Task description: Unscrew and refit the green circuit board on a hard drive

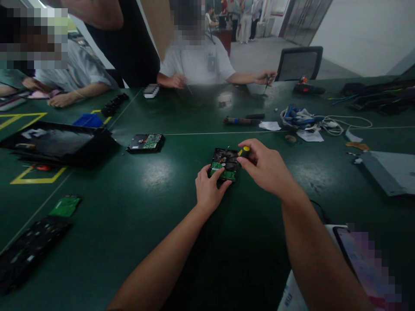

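A black hard drive (pixel 225 163) with a green circuit board facing up lies on the dark green table (pixel 142 203) in front of me. My left hand (pixel 210 188) grips its near left corner, thumb and fingers pressed on the board. My right hand (pixel 263 166) is closed round a screwdriver with a yellow-and-black handle (pixel 244 151), held upright over the drive's right side. The tip is hidden behind my fingers.
A second hard drive (pixel 145 143) lies to the left, beside a black tray (pixel 55 144). A loose green board (pixel 65 206) and a black panel (pixel 29 250) sit near left. Cables (pixel 304 119), paper scraps and tools lie far right. People sit across the table; a phone (pixel 366 263) lies near right.
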A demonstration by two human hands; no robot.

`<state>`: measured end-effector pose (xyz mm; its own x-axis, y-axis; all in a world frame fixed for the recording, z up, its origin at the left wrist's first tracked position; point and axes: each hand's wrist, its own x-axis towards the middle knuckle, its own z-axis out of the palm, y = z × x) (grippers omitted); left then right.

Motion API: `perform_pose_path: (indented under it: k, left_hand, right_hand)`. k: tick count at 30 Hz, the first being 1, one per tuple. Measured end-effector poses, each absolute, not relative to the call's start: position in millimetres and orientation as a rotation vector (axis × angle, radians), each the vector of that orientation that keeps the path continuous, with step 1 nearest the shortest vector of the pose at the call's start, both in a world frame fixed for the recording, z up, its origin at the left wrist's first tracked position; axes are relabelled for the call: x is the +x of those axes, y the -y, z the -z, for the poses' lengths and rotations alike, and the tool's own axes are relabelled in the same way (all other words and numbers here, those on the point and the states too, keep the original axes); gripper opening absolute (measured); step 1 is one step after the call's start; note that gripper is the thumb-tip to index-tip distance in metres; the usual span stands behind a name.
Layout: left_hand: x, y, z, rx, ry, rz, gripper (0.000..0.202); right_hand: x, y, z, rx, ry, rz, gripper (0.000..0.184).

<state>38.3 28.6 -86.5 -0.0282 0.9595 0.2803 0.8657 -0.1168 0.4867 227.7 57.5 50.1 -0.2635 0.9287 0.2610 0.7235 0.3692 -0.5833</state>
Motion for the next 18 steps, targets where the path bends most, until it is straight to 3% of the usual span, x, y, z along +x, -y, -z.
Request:
perform_pose_path:
  k: [5, 18]
  left_hand:
    - [37.7, -28.5, 86.9, 2.068, -1.963, -0.841, 0.048]
    - [37.5, -29.5, 87.0, 2.070, -1.957, -0.839, 0.048]
  right_hand:
    - [227.9, -58.3, -50.3, -1.437, 2.077, -0.456, 0.017]
    - [226.7, -60.2, -48.3, -1.510, 2.022, -0.358, 0.017]
